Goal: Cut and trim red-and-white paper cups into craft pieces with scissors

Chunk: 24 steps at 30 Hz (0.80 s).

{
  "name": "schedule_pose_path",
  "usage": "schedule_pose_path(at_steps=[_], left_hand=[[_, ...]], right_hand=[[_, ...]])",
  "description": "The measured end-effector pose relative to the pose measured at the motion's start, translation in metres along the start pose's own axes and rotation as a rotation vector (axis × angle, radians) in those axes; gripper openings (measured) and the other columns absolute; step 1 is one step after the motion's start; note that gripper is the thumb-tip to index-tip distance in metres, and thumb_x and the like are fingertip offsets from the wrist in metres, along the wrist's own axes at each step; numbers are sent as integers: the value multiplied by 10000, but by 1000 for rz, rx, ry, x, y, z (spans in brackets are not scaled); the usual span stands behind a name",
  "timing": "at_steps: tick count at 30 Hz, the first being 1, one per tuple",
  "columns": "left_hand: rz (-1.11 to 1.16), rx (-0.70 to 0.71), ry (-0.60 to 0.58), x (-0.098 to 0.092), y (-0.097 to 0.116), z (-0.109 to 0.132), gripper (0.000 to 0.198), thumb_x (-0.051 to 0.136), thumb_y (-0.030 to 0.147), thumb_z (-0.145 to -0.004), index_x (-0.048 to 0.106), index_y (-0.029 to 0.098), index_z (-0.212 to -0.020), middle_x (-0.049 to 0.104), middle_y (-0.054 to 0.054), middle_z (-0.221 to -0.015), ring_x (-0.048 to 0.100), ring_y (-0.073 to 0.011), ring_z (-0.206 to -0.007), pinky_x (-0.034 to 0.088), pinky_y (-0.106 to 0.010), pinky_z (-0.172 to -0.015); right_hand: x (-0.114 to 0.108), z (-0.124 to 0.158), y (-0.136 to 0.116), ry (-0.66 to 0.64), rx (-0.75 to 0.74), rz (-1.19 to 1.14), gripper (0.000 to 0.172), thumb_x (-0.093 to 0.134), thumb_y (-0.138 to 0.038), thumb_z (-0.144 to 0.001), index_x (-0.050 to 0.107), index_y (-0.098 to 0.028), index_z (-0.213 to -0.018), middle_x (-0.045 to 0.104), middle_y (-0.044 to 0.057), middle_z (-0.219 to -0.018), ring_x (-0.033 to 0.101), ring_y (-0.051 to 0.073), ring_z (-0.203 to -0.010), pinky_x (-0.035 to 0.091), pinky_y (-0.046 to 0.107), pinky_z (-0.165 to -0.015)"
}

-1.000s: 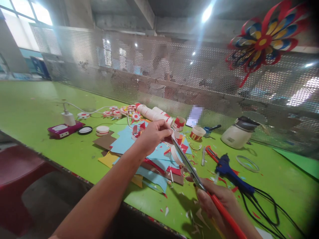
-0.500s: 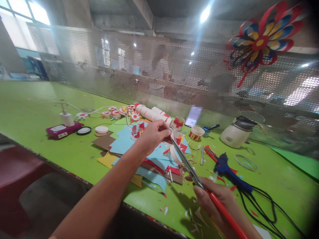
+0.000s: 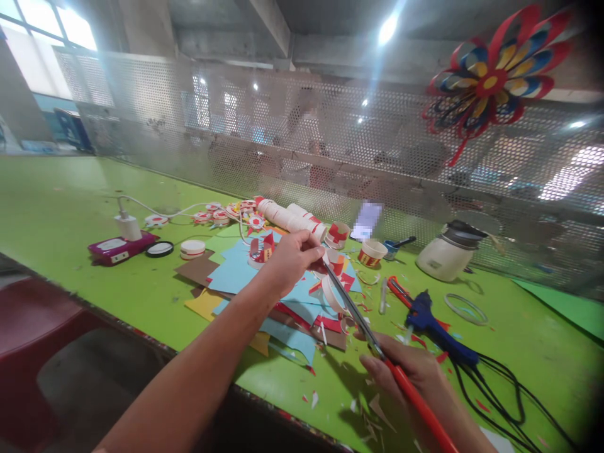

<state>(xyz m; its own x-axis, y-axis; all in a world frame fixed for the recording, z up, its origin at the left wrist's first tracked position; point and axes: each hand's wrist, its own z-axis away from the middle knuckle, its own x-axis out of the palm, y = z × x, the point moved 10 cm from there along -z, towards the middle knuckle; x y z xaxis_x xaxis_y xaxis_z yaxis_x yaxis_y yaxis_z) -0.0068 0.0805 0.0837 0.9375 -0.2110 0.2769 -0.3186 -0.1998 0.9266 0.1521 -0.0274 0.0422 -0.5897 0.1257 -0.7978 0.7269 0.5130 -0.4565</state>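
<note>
My left hand [image 3: 299,257] is closed in a pinch over the stacked paper. Between its thumb and fingers is a small whitish piece, mostly hidden, perhaps paper. My right hand [image 3: 415,374] is wrapped round the red handles of a pair of scissors [image 3: 359,319]. Their long metal blades point up and left, with the tips at my left fingertips against the whitish piece. Beneath the blades, a white paper ring [image 3: 334,296] with red parts rests on light blue paper sheets [image 3: 236,270]. Another cut ring [image 3: 261,251] with red flaps lies left of my left hand.
A blue hot glue gun [image 3: 438,330] with a black cord lies to the right, beside an orange cutter [image 3: 399,290]. Behind are white paper-cup rolls [image 3: 283,217], a phone [image 3: 367,221] and a pale jug [image 3: 446,251]. A purple power strip [image 3: 123,247] sits left. Scraps litter the front.
The scissors' red handles and my right thumb have shifted slightly down and left. My left hand has stayed nearly in place, still pinching.
</note>
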Motion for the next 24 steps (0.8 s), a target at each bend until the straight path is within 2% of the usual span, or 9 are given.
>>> schedule_pose_path(at_steps=[6,10,15,24], left_hand=[[35,47,76,-13,8,-3,136,549,44,-747,497,128,-654,544,17,-541,604,-117,-525,520,-275,-573],[54,52,92,-14,8,-3,127,561,56,-740,499,131,-658,552,14,-538,608,-123,-531,512,-265,-554],[17,66,101,-13,9,-1,103,594,112,-734,517,133,-669,592,-8,-560,604,-118,-547,491,-247,-554],[-13,75,109,-13,9,1,114,620,154,-711,517,144,-662,573,8,-578,578,-111,-548,468,-253,-551]], right_hand=[[23,3,-9,-277,51,-116,323,503,-416,-842,698,-163,-888,654,27,-687,571,157,-578,433,223,-524],[11,-2,-8,-168,38,-70,366,531,-398,-823,692,-149,-1037,652,22,-652,577,158,-560,451,227,-529],[-4,-4,-1,9,61,-36,426,506,-460,-808,709,-128,-981,631,19,-599,552,152,-508,437,235,-494],[-8,-2,1,79,72,-92,452,471,-496,-830,694,-166,-1045,564,-10,-557,476,140,-478,370,231,-455]])
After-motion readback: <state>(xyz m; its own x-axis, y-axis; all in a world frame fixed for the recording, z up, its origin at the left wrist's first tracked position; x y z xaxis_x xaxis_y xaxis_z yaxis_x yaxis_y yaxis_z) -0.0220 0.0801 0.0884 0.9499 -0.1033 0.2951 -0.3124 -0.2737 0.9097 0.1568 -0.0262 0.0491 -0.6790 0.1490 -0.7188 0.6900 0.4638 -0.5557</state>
